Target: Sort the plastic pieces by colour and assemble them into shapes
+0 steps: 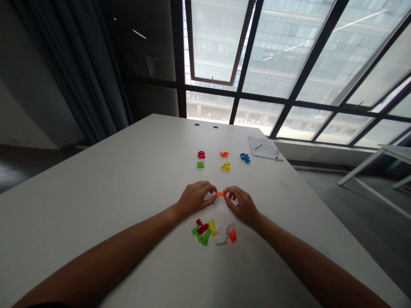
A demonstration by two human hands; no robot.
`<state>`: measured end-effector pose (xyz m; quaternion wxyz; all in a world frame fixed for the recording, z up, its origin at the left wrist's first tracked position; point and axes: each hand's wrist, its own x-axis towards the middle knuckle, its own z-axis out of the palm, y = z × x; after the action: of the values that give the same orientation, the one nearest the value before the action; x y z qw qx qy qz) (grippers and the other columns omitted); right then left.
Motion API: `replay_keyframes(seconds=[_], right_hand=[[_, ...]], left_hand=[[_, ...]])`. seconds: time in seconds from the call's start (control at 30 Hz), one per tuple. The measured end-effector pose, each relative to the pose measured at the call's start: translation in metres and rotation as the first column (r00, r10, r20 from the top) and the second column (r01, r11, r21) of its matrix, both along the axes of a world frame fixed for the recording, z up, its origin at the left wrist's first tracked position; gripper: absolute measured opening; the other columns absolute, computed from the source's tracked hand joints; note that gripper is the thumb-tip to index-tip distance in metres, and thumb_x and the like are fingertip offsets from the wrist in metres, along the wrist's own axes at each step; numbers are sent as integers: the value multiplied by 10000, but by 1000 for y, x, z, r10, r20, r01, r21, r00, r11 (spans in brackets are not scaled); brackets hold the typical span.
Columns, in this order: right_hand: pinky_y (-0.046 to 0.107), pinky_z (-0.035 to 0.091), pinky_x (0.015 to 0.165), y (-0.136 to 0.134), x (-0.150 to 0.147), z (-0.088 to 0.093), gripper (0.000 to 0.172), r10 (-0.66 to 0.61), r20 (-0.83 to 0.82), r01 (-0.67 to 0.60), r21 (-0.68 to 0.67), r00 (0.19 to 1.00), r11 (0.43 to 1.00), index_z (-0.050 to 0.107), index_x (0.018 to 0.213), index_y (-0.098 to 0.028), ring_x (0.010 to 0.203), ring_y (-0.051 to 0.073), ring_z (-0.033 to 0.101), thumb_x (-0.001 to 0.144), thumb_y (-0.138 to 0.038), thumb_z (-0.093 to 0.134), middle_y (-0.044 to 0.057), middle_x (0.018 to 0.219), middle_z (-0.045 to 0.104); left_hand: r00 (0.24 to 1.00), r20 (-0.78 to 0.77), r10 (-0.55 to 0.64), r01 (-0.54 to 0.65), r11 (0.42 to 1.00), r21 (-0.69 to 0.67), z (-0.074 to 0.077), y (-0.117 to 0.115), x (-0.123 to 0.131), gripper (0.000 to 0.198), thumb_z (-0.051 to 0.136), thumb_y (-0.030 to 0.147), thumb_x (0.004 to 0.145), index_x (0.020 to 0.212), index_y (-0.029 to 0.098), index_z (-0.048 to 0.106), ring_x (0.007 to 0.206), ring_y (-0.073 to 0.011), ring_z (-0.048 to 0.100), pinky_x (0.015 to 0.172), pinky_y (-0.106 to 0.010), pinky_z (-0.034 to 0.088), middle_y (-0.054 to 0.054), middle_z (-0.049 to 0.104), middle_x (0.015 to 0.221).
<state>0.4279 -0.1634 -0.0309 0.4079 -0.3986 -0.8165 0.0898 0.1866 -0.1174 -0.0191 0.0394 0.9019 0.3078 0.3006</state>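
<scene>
Both my hands meet over the middle of the white table. My left hand and my right hand each pinch one end of a small orange piece, held just above the tabletop. Between my forearms lies a heap of loose pieces in red, green, yellow, white and orange. Farther away stand small built shapes: a red one, a green one, an orange one, a yellow one and a blue one.
A sheet of paper with a pen lies at the table's far right corner. Two round cable holes sit near the far edge. Large windows rise behind the table, a dark curtain hangs at the left, and another table's white legs stand at the right.
</scene>
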Motion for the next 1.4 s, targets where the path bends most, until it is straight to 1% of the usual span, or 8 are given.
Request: replay_keyframes(seconds=[0.27,0.4,0.57,0.67,0.8,1.1,1.23,1.4], right_hand=[[374,487,857,7,1,-2,117,-65,88,57,88,994,994,642,1061,-197,879,223,638,967,-169,578,76,964,698],[371,457,880,32,26,-7,127,-234,239,218,90,942,972,660,1036,-192,890,233,640,941,-145,591,78,974,713],[291,446,746,85,69,-9,85,-550,362,586,13,753,810,672,976,-193,793,216,644,905,-159,640,58,875,707],[283,440,757,117,76,-6,58,-596,416,667,-32,686,745,684,967,-197,860,224,655,918,-182,654,70,945,724],[288,443,768,158,61,-4,87,-622,421,712,-87,660,696,698,999,-185,901,234,654,946,-209,633,96,998,725],[310,445,817,224,34,-4,157,-602,393,694,-146,695,705,710,1058,-163,950,268,659,942,-185,606,147,1017,732],[309,439,885,226,40,-6,299,-568,368,652,-161,736,741,686,1196,-186,1013,262,651,938,-122,549,129,1101,727],[309,437,947,205,51,-12,413,-543,315,607,-163,779,777,635,1261,-104,1073,259,636,893,-17,468,159,1157,712]], left_hand=[[999,-27,19,-20,999,-29,1,-1,0,190,590,385,979,1068,231,658,878,-173,650,760,-278,468,-21,715,968],[997,-37,72,-75,993,-91,1,0,4,193,547,345,992,1125,244,643,878,-178,661,753,-286,471,-12,725,955],[993,-89,73,-83,991,-102,-1,1,10,159,562,274,954,1070,250,667,861,-180,658,722,-282,464,-7,735,918],[992,-115,60,-71,993,-96,-1,1,12,142,569,263,938,1019,245,684,840,-178,651,703,-275,460,-14,732,901],[989,-137,57,-71,993,-99,-1,2,12,154,547,274,954,971,239,696,817,-176,643,687,-270,451,-23,717,880],[988,-148,32,-51,991,-125,-4,4,11,158,549,269,950,955,236,703,842,-179,647,719,-277,468,-34,714,909],[990,-143,9,-30,989,-145,-1,4,10,151,557,271,944,959,242,703,834,-176,649,705,-275,468,-29,714,923],[992,-124,-15,-5,987,-161,-2,6,9,144,559,267,950,962,251,701,851,-174,653,716,-272,472,-17,708,949]])
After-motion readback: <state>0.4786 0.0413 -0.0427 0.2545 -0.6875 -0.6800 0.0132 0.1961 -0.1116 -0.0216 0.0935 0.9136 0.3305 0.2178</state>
